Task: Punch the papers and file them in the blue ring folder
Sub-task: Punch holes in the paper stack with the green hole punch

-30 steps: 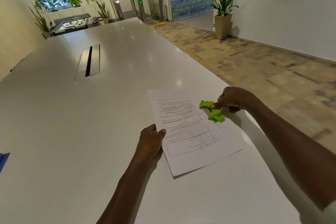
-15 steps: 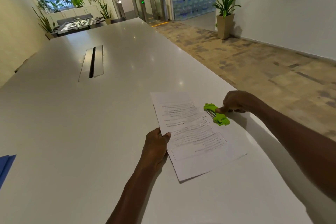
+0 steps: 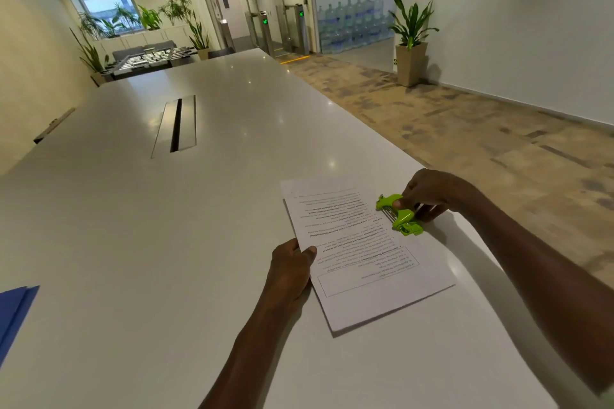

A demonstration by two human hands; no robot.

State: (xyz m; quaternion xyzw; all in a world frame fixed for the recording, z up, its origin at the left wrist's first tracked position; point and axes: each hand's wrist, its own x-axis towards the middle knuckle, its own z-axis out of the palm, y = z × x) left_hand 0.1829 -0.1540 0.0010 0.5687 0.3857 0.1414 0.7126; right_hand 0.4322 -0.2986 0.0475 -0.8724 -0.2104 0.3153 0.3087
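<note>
A stack of printed papers (image 3: 362,262) lies on the long white table (image 3: 166,242), near its right edge. A small bright green hole punch (image 3: 398,214) sits over the papers' right edge. My right hand (image 3: 428,192) grips the punch from the far side, fingers curled on its top. My left hand (image 3: 292,267) holds the papers' left edge, thumb on top of the sheets. A corner of the blue ring folder (image 3: 15,312) shows at the frame's left edge, mostly cut off.
A metal cable hatch (image 3: 176,124) is set into the table's middle. The table's right edge runs close beside the punch, with carpeted floor beyond. A potted plant (image 3: 412,43) stands by the white wall at right.
The camera view has shifted slightly. My right hand has settled its grip on the green punch; my left hand still holds the papers' left edge.
</note>
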